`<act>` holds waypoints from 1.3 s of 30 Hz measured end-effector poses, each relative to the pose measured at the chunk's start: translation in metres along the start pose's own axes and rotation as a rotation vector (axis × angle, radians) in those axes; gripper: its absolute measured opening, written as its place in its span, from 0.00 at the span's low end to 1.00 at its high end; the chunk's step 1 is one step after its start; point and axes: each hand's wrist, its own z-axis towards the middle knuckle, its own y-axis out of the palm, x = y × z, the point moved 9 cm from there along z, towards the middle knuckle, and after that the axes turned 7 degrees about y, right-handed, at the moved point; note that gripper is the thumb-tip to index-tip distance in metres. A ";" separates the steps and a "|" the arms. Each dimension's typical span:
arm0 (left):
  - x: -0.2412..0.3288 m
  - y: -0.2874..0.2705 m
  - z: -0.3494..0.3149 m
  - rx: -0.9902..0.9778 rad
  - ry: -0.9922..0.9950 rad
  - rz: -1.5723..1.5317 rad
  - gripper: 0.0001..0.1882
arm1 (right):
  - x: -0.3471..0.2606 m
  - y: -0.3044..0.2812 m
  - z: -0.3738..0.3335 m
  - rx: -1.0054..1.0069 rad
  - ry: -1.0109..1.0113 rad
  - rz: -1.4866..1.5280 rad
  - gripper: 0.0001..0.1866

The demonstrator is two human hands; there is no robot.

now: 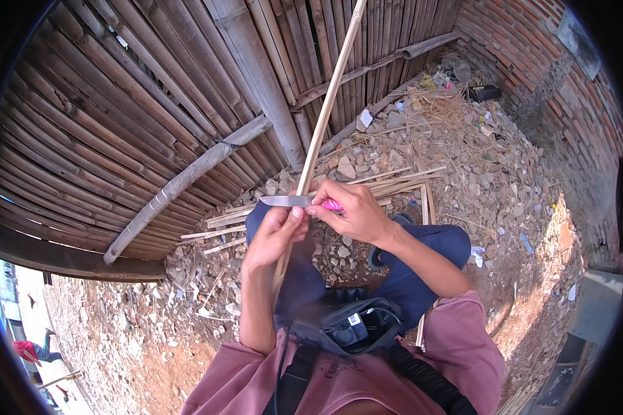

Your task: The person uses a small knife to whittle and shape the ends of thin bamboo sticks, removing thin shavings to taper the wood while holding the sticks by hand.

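A long, pale split bamboo strip [329,104] slants up from my lap past the top of the picture. My left hand [277,234] is closed around it, thumb up, just below the blade. In my right hand [353,207] is a knife [284,201] with a pink handle [333,205], mostly hidden by the fingers. Its blade lies across the strip, pointing left, and looks to be touching it. My right fingertips press close to the strip beside the blade.
More bamboo strips [401,183] lie on the rubble ground [477,194] beyond my knees. A bamboo wall [152,90] with a curved pole [180,187] rises ahead and left; a brick wall [526,48] stands right. An open black pouch [353,328] sits at my waist. Someone in red [26,351] is far left.
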 end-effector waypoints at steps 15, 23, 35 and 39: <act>0.015 0.004 -0.002 0.196 0.055 -0.025 0.20 | 0.014 -0.026 0.005 0.156 0.144 0.035 0.11; 0.000 -0.010 -0.006 0.224 0.088 -0.041 0.25 | 0.008 0.004 -0.005 0.055 0.039 -0.045 0.09; 0.005 -0.009 -0.007 0.361 0.103 0.063 0.25 | 0.007 0.007 -0.005 0.057 0.037 -0.035 0.09; 0.005 -0.007 -0.007 0.408 0.085 0.087 0.25 | 0.010 0.004 -0.007 0.093 0.034 -0.045 0.09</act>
